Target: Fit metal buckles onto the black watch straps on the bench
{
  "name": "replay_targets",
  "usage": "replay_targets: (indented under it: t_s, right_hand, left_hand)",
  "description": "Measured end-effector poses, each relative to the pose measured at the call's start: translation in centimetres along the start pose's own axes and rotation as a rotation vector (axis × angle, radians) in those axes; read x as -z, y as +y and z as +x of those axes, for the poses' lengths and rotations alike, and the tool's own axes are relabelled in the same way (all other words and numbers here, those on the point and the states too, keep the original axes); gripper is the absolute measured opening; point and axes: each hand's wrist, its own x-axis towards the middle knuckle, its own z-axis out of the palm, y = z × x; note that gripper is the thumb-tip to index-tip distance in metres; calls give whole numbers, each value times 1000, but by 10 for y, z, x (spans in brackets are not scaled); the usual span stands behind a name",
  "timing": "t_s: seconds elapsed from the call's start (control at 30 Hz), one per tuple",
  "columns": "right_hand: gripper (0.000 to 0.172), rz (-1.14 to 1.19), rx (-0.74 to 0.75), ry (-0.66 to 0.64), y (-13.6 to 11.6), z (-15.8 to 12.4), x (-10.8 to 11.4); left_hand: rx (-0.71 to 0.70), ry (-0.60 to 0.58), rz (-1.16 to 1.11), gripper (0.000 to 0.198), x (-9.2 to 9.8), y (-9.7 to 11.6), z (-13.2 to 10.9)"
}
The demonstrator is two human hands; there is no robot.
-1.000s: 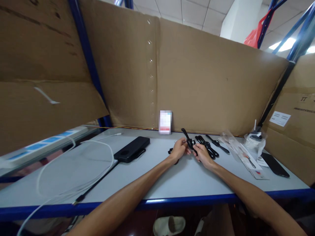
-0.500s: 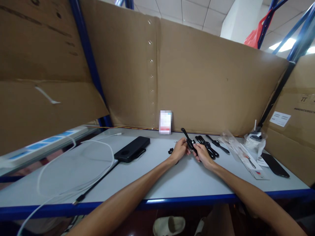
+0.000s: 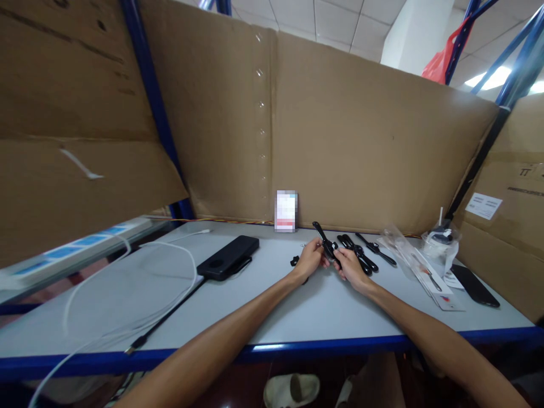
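My left hand [image 3: 309, 258] and my right hand [image 3: 349, 264] meet over the grey table [image 3: 272, 306], both closed on one black smartwatch [image 3: 326, 243] whose strap sticks up and back. A few more black smartwatches [image 3: 359, 253] lie just right of my right hand, another [image 3: 376, 247] further right. A small black piece [image 3: 294, 261] lies on the table beside my left wrist.
A black power bank [image 3: 228, 257] with a black cable and a looped white cable [image 3: 127, 283] lie at left. Clear plastic packets [image 3: 419, 266], a bagged item [image 3: 440, 241] and a black phone [image 3: 474, 285] are at right. Cardboard walls [image 3: 361, 136] surround the table. A small card [image 3: 285, 211] leans at the back.
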Motion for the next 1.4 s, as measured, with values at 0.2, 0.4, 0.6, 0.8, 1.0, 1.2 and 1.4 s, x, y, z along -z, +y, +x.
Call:
replay_targets:
  t_s: [0.2,0.4,0.6,0.8,1.0,1.2,1.4]
  right_hand:
    - [37,16,8,24,0,-1,-1]
    - [38,15,12,40,5,2,0]
    - [36,5,4,29,6,2,0]
    - [36,-17,-8,34,8,4,0]
    - [32,-25,-14,6,9,4,-1]
    - [28,-66,-9,-3,7,3,-2]
    - [30,-101,22,-8,9,4,-1]
  left_hand:
    - [37,87,-2,6,-1,3,0]
    - [-224,326,350,11,7,13,-2]
    - [-445,282,727,12,7,19,-9]
    - [-579,186,967,14,4,22,-17]
    - [-560,117,1066,15,-1,20,-20]
    - [-584,77,1030,35,5,18,-15]
    - [-614,186,1007,22,6,20,-14]
